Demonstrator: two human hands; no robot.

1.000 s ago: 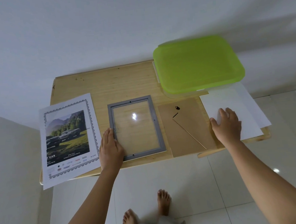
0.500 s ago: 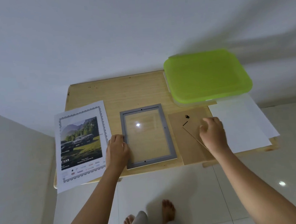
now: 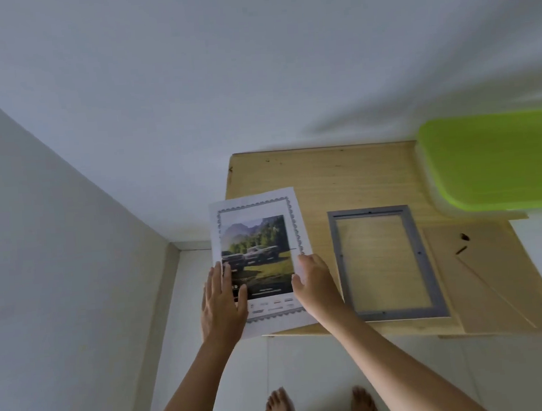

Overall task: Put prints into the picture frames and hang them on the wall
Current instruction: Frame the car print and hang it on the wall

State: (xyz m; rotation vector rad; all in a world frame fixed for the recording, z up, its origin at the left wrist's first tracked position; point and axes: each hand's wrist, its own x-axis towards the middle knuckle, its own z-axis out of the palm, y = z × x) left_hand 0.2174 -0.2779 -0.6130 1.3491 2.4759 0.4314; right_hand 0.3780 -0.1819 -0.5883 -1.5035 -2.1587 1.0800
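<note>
On the wooden table (image 3: pixel 341 174) by white walls (image 3: pixel 253 62), left hand (image 3: pixel 220 305) and right hand (image 3: pixel 315 282) flat on the print (image 3: pixel 259 238).

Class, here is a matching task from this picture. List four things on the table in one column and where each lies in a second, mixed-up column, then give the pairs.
Things:
1. print
2. grey frame
3. backing board
4. green lid

Places:
A. far right, at the back of the table
B. at the table's left end, touched by the left hand and right hand
C. flat between the print and the backing board
D. just right of the frame, near the front edge

Pairs: 1-B, 2-C, 3-D, 4-A
</note>
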